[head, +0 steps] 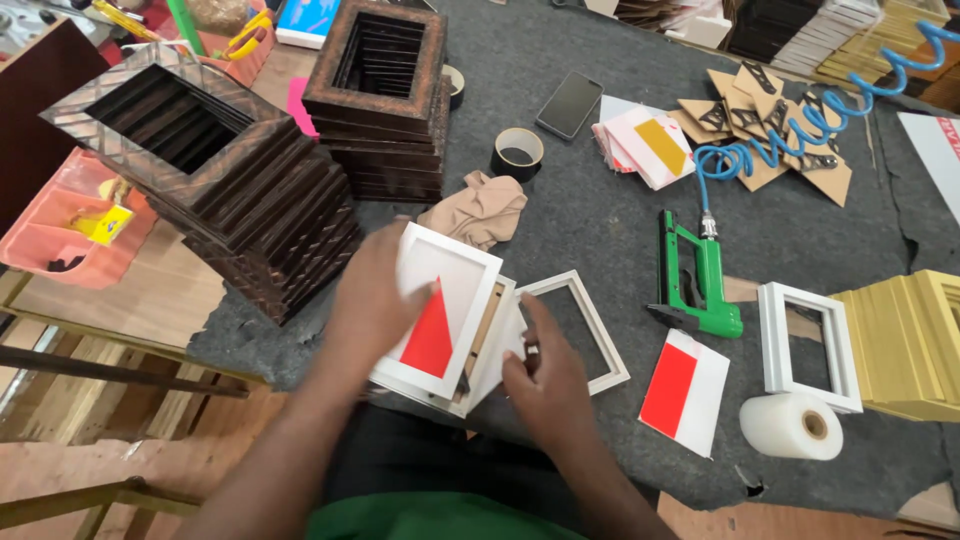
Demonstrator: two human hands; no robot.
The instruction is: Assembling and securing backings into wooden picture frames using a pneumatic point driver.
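Observation:
My left hand grips the left edge of a small white picture frame that shows a red and white card inside. It sits tilted on top of a second white frame whose brown backing edge shows. My right hand, with a ring on one finger, pinches the right side of that stack. An empty white frame lies flat just to the right, partly under my right hand.
Two tall stacks of dark brown frames stand at left on the grey felt table. A green pneumatic stapler with blue coiled hose, a red and white card, a plastic roll, another white frame, yellow frames, tape rolls, a phone and a cloth lie around.

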